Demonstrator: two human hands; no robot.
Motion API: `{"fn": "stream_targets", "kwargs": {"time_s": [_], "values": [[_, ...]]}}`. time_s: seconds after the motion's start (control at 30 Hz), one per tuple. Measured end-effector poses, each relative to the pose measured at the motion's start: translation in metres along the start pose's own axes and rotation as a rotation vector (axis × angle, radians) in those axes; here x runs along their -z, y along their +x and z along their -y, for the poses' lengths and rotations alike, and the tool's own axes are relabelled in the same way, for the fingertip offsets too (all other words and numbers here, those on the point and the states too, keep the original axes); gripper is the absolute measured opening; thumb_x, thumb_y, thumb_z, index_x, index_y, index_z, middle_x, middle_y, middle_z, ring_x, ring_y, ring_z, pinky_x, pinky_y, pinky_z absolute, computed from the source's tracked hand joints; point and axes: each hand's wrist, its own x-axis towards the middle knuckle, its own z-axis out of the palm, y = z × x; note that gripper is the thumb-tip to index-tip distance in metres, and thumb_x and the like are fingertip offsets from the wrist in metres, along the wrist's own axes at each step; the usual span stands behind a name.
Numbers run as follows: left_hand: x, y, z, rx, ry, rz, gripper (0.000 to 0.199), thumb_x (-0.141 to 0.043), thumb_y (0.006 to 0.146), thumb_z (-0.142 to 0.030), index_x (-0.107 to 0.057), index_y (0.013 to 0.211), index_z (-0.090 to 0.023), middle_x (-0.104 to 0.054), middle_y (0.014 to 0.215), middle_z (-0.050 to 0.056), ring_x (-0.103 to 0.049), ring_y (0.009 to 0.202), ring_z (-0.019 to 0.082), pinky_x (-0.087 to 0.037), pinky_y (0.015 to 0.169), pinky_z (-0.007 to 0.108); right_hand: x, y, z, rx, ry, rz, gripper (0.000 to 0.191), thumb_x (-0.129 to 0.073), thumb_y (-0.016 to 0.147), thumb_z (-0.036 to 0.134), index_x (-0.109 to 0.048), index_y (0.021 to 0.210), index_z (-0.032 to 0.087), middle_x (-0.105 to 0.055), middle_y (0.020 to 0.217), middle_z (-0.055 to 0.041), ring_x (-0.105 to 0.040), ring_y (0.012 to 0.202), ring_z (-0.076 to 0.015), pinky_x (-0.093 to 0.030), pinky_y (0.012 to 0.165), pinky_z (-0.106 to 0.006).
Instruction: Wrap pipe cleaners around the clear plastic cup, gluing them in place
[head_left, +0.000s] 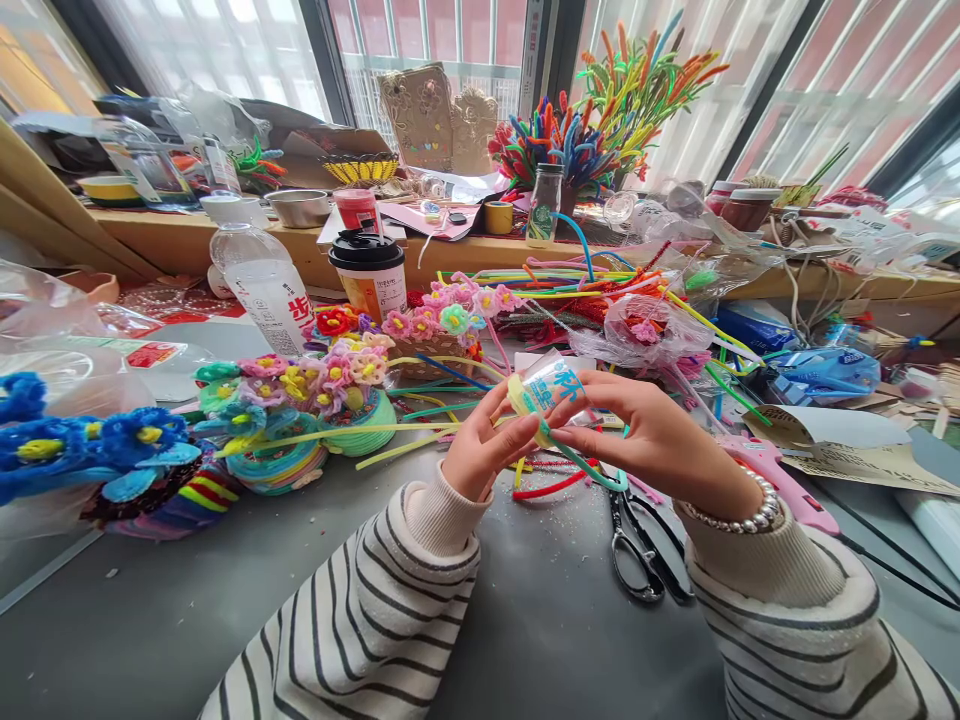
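Both hands meet near the middle of the view around a small clear plastic cup [555, 385] with blue lettering, tilted on its side. Yellow pipe cleaner is wrapped about the cup's left end. My left hand [489, 440] grips that end, thumb and fingers closed on it. From the right, my right hand [649, 425] has its fingers on top of the cup and pinches a mint-green pipe cleaner [583, 462] beside it. The green strand curves down to the right, above black-handled scissors [646, 550] on the grey table [525, 640].
Pipe-cleaner flowers in coloured baskets [277, 455] stand at the left. Behind are a plastic bottle [259, 275], a lidded paper cup [369, 272] and loose pipe cleaners. A pink glue gun [787, 485] with a black cord lies right of my right hand.
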Motion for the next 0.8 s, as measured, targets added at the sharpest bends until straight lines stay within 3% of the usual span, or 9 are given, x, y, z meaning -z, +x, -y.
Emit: {"fn": "stream_targets", "kwargs": {"time_s": [0.33,0.43,0.53,0.63,0.8], "values": [[-0.003,-0.001,-0.001,-0.020,-0.002,-0.005,0.057,-0.071,0.061,-0.027,-0.052,0.115,-0.024,-0.058,0.112,0.007,-0.062,0.088,0.020,-0.049,0.073,0.027,-0.002,0.000,0.003,-0.007,0.000,-0.002,0.010,-0.058,0.076,0.026,-0.064,0.076,0.018,-0.065,0.086,-0.0043,-0.059,0.084,-0.0147,-0.045,0.077,-0.027],[-0.001,0.001,-0.002,-0.021,-0.052,-0.003,0.052,-0.069,0.063,-0.027,-0.052,0.112,-0.022,-0.058,0.111,0.006,-0.061,0.091,0.020,-0.049,0.077,0.030,-0.004,0.000,0.003,-0.044,0.067,-0.091,0.014,-0.060,0.075,0.029,-0.063,0.082,0.018,-0.063,0.090,-0.0053,-0.058,0.088,-0.0161,-0.046,0.082,-0.030],[0.002,0.003,-0.004,-0.043,-0.144,0.004,0.048,-0.066,0.067,-0.030,-0.052,0.112,-0.020,-0.059,0.112,0.007,-0.059,0.098,0.021,-0.050,0.079,0.029,-0.002,-0.001,0.002,-0.075,0.163,-0.240,0.030,-0.063,0.072,0.034,-0.059,0.096,0.018,-0.058,0.102,-0.0072,-0.056,0.097,-0.0178,-0.046,0.085,-0.032],[0.004,0.004,-0.006,-0.059,-0.233,-0.001,0.049,-0.062,0.071,-0.033,-0.049,0.115,-0.019,-0.057,0.116,0.007,-0.056,0.102,0.019,-0.050,0.078,0.025,0.001,-0.004,0.004,-0.090,0.154,-0.313,0.032,-0.066,0.069,0.033,-0.056,0.096,0.018,-0.058,0.098,-0.0055,-0.056,0.093,-0.0167,-0.048,0.081,-0.030],[0.006,0.006,-0.006,-0.073,-0.338,-0.038,0.056,-0.060,0.071,-0.038,-0.044,0.121,-0.018,-0.053,0.120,0.008,-0.058,0.101,0.019,-0.051,0.077,0.022,-0.001,-0.005,0.013,-0.098,0.033,-0.134,0.020,-0.066,0.069,0.031,-0.058,0.082,0.017,-0.063,0.080,-0.0024,-0.059,0.076,-0.0139,-0.048,0.074,-0.027]]}}
